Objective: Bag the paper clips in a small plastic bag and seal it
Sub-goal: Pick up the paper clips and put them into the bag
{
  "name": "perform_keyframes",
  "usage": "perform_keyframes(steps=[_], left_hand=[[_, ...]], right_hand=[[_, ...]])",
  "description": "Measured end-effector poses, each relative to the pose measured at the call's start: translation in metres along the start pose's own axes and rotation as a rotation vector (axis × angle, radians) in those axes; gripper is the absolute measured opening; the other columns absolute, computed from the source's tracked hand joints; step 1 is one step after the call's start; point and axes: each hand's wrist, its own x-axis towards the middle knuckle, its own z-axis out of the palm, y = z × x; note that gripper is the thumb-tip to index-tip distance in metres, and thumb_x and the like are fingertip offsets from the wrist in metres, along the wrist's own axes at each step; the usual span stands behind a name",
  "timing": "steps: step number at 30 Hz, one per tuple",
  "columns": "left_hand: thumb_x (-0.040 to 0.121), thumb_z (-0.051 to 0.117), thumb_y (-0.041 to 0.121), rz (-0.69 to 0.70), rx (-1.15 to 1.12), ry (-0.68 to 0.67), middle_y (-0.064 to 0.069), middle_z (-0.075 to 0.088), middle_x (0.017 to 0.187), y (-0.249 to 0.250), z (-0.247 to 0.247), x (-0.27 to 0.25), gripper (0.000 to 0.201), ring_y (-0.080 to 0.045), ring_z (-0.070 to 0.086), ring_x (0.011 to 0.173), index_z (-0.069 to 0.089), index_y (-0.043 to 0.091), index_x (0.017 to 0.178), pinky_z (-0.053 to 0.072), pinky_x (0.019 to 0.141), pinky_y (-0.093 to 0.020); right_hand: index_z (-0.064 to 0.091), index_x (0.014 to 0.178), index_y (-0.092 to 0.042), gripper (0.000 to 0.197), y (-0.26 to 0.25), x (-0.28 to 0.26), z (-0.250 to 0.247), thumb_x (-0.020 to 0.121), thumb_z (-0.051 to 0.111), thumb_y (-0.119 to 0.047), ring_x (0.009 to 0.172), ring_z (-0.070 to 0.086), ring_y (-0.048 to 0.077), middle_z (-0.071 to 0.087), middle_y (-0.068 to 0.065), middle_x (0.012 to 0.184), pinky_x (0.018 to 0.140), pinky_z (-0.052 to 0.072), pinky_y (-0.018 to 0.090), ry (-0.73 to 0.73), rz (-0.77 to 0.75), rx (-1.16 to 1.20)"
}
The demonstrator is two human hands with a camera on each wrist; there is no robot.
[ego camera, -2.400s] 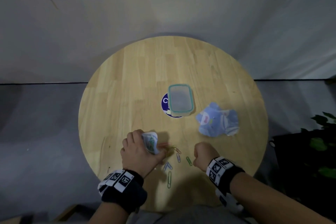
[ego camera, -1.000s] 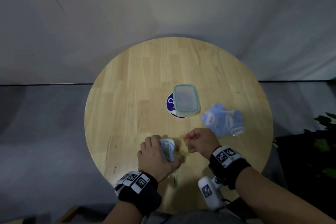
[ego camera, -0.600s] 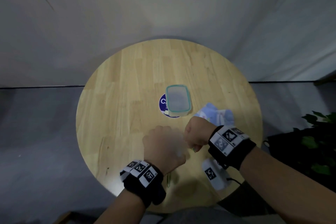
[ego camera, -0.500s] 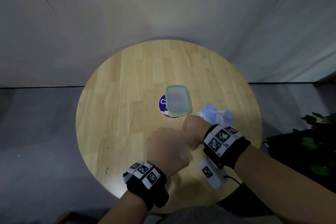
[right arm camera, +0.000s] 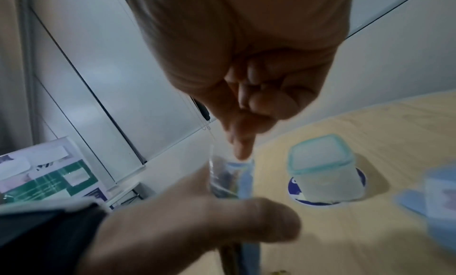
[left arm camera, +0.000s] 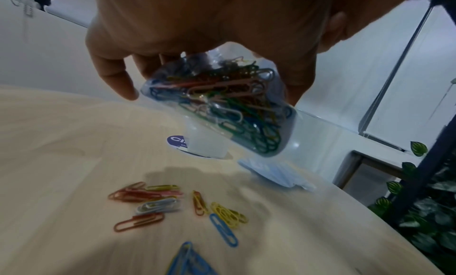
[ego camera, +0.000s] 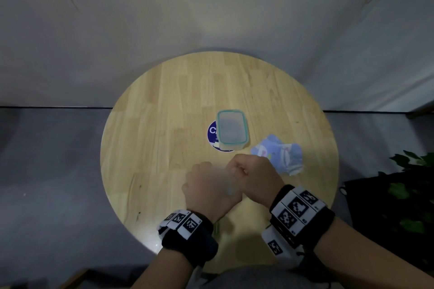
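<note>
My left hand (ego camera: 209, 185) grips a small clear plastic bag (left arm camera: 217, 107) stuffed with coloured paper clips and holds it upright above the near part of the round wooden table (ego camera: 164, 124). My right hand (ego camera: 237, 169) is right beside it, fingers curled, thumb and forefinger pinched together with their tips dipped into the bag's mouth (right arm camera: 229, 162). The clips in that pinch are hidden by the fingers. Several loose paper clips (left arm camera: 153, 203), red, yellow, blue and white, lie on the wood under the bag.
A lidded translucent container with a teal rim (ego camera: 231, 132) stands mid-table on a round blue sticker (ego camera: 212, 131). Crumpled blue packets (ego camera: 281, 155) lie to its right. A potted plant (ego camera: 408, 195) stands off the table's right edge.
My right hand gathered clips from the table and rose to the bag's mouth. My left hand lifted the bag off the table and shifted right to meet it.
</note>
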Motion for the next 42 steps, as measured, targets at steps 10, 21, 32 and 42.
perform_keyframes(steps=[10,21,32,42], left_hand=[[0.042,0.059,0.084,-0.173,0.072,0.002,-0.002,0.044,0.104,-0.057,-0.036,0.002,0.097,-0.028,0.045,0.1,0.039,0.017,0.109,0.043,0.081,-0.043],[0.048,0.07,0.063,-0.25,0.146,-0.077,-0.001,0.04,0.103,-0.095,-0.046,-0.018,0.082,-0.027,0.043,0.102,0.037,0.019,0.11,0.041,0.082,-0.041],[0.046,0.061,0.067,-0.215,0.135,-0.127,0.005,0.03,0.098,-0.087,-0.041,-0.007,0.084,-0.025,0.042,0.1,0.036,0.02,0.11,0.042,0.083,-0.041],[0.046,0.06,0.07,-0.188,0.151,-0.129,0.002,0.039,0.102,-0.08,-0.031,-0.003,0.085,-0.024,0.042,0.098,0.038,0.019,0.11,0.04,0.079,-0.038]], right_hand=[[0.051,0.122,-0.017,0.045,0.073,0.02,0.064,0.08,0.055,-0.001,0.115,0.051,0.027,0.052,0.007,0.122,0.097,0.045,0.036,-0.39,0.039,-0.412],[0.047,0.113,-0.023,0.036,0.049,0.052,0.127,0.081,0.061,-0.034,0.107,0.045,0.028,0.045,0.004,0.114,0.082,0.051,0.045,-0.444,-0.321,-0.627],[0.058,0.11,-0.005,0.033,0.046,0.042,0.131,0.077,0.065,-0.005,0.1,0.055,0.036,0.056,0.014,0.106,0.078,0.052,0.048,-0.495,-0.299,-0.75],[0.063,0.1,-0.008,0.016,0.034,0.04,0.097,0.086,0.055,-0.009,0.097,0.061,0.033,0.065,0.013,0.102,0.083,0.048,0.035,-0.358,0.0,-0.401]])
